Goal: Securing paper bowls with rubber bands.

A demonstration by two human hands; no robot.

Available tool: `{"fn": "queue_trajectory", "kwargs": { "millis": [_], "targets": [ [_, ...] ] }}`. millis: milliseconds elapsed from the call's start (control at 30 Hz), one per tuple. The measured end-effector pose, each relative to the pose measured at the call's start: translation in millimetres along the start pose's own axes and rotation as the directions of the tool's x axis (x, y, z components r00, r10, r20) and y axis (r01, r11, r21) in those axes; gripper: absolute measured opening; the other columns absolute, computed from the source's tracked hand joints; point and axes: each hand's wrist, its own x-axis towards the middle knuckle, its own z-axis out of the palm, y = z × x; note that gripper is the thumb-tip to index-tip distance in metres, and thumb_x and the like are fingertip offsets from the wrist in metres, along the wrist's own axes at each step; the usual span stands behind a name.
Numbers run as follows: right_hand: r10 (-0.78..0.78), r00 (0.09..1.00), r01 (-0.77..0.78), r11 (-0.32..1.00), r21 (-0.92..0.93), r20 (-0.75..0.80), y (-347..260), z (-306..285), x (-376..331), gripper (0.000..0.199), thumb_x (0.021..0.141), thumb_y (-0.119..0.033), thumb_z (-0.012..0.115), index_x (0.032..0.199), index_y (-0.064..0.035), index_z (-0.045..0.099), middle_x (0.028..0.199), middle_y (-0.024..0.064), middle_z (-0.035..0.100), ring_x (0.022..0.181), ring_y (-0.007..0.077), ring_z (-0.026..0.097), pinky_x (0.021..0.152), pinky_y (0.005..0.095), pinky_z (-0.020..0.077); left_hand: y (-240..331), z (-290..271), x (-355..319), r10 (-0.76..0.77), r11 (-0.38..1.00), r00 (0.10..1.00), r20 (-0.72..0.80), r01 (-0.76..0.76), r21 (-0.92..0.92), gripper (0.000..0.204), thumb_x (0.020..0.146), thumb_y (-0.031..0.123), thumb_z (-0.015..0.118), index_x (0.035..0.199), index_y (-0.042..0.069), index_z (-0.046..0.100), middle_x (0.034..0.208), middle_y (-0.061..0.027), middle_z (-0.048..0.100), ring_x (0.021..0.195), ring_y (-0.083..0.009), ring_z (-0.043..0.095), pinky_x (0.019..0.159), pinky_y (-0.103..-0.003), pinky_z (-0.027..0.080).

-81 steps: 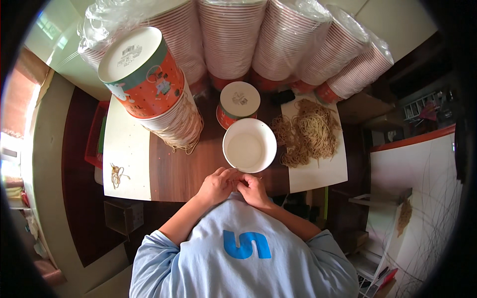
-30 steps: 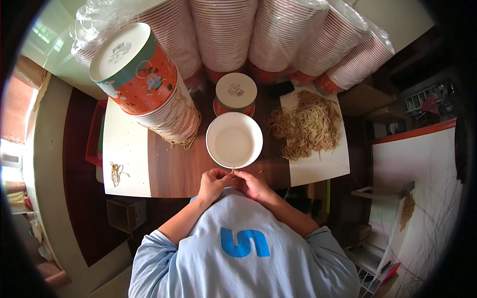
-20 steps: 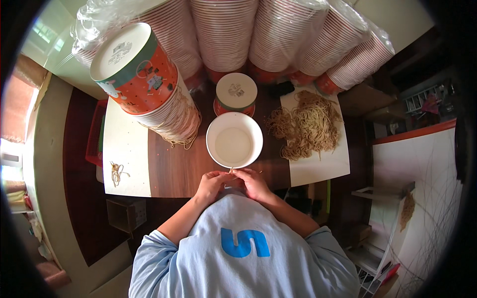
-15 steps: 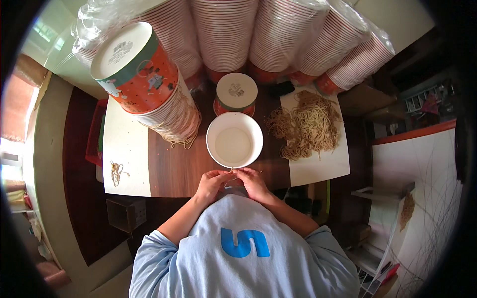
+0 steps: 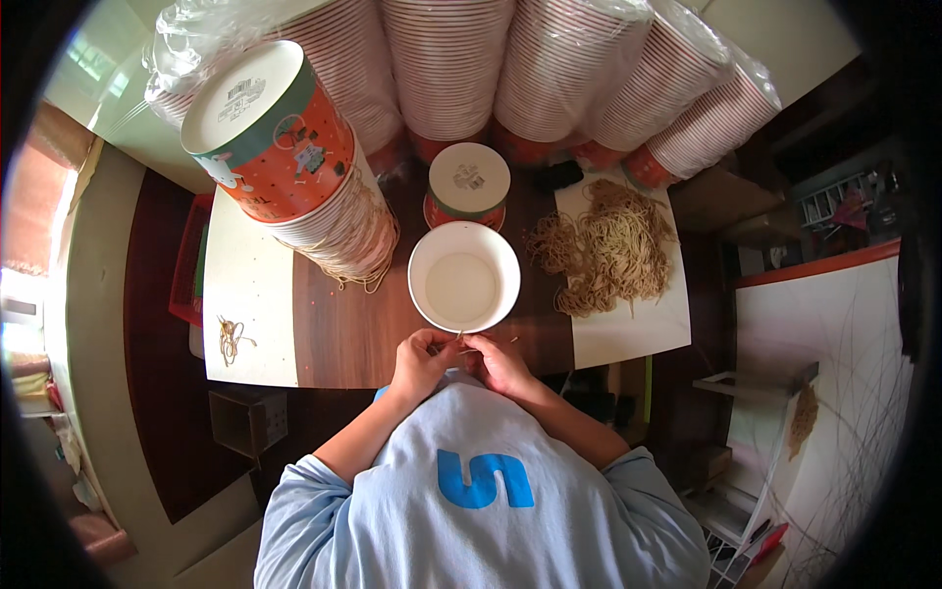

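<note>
Two hands met at the near edge of the wooden table [image 5: 339, 329], just below the white paper bowl [image 5: 463, 276]. The left hand [image 5: 420, 360] and the right hand [image 5: 500, 362] had their fingertips pinched together on a thin tan rubber band [image 5: 459, 340], fingers curled close; how tightly each gripped could not be told. The bowl stood open and upright, its near rim just above the fingertips. Behind the bowl an upturned cup [image 5: 469, 184] almost touched its far rim. Right of the bowl a heap of rubber bands [image 5: 601, 247] lay on a white board [image 5: 638, 329] that overhung the table's near edge. Left of the bowl a leaning stack of cups [image 5: 294, 167] crowded in, leaving a bare strip of wood between. Sleeved cup stacks [image 5: 549, 69] walled the far side.
</note>
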Motion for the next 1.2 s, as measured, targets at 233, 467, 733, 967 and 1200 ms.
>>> {"fn": "queue_trajectory", "kwargs": {
  "millis": [233, 467, 733, 967, 1200],
  "targets": [
    [-0.114, 0.993, 0.114, 0.993, -0.029, -0.005, -7, 7, -7, 0.013, 0.088, -0.016, 0.056, 0.091, -0.0071, 0.064, 0.079, 0.0003, 0.062, 0.059, 0.0063, 0.048, 0.054, 0.02, 0.0372, 16, -2, -8, 0.395, 0.824, 0.916, 0.072, -0.388, 0.414, 0.02, 0.071, 0.006, 0.069, 0.09, 0.004, 0.062, 0.084, -0.0105, 0.06, 0.063, -0.0225, 0.061, 0.056, -0.031, 0.051],
    [-0.109, 0.994, 0.108, 0.992, -0.058, -0.008, -9, 9, -9, 0.016, 0.088, -0.017, 0.053, 0.089, -0.0077, 0.065, 0.076, -0.002, 0.06, 0.059, 0.0045, 0.047, 0.052, 0.0191, 0.0356, 5, -3, -4, 0.554, 0.722, 0.826, 0.109, -0.541, 0.431, 0.018, 0.073, 0.002, 0.068, 0.09, 0.003, 0.063, 0.085, -0.0094, 0.059, 0.055, -0.017, 0.057, 0.049, -0.026, 0.048],
    [-0.076, 0.997, 0.075, 0.996, -0.037, -0.03, -10, 13, -9, 0.014, 0.087, -0.017, 0.052, 0.087, -0.0093, 0.064, 0.074, -0.0033, 0.059, 0.058, 0.0047, 0.046, 0.053, 0.02, 0.0352, 11, -4, -7, 0.468, 0.778, 0.877, 0.107, -0.466, 0.422, 0.016, 0.074, 0.001, 0.066, 0.09, 0.002, 0.064, 0.08, -0.0101, 0.062, 0.056, -0.0168, 0.059, 0.051, -0.026, 0.048],
    [-0.098, 0.995, 0.098, 0.994, -0.054, -0.007, -9, 10, -6, 0.015, 0.087, -0.017, 0.052, 0.089, -0.0089, 0.064, 0.076, -0.0031, 0.06, 0.058, 0.0048, 0.045, 0.053, 0.0201, 0.0354, 7, -5, -5, 0.469, 0.791, 0.877, 0.107, -0.47, 0.391, 0.017, 0.074, 0.001, 0.065, 0.091, 0.002, 0.064, 0.081, -0.0111, 0.062, 0.059, -0.0183, 0.06, 0.052, -0.026, 0.049],
    [-0.043, 0.999, 0.044, 0.997, 0.059, -0.007, -19, 23, -13, 0.013, 0.088, -0.017, 0.055, 0.092, -0.0082, 0.064, 0.084, 0.0001, 0.062, 0.064, 0.007, 0.05, 0.057, 0.0213, 0.0389, -7, -5, -5, 0.17, 0.971, 0.983, 0.069, -0.179, 0.158, 0.009, 0.083, 0.002, 0.062, 0.09, -0.003, 0.063, 0.081, -0.0078, 0.066, 0.068, -0.0097, 0.06, 0.061, -0.022, 0.049]
  ]
}}
